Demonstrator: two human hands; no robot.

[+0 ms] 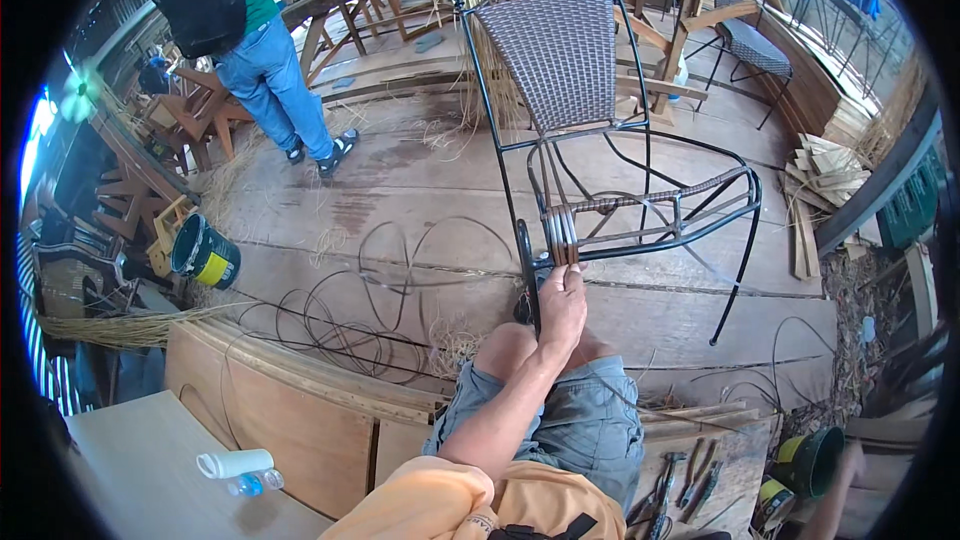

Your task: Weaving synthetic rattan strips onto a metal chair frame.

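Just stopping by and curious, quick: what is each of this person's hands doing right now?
Left hand: closed on the black metal chair frame, by the wrapped brown wicker strands.
Right hand: only a forearm shows at the lower right edge; the hand is out of view.

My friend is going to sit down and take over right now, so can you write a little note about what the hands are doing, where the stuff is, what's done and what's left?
Left hand: fingers closed on the front corner of the chair frame, by the wrapped wicker strands.
Right hand: not in view.
Things: the chair stands on the plank floor, just in front of the knees. Loose strands curl on the floor to the left. Hand tools lie at lower right.
Done: the woven backrest looks finished; one armrest is wrapped.
Left: the seat is bare metal, only a few turns begun at the corner.
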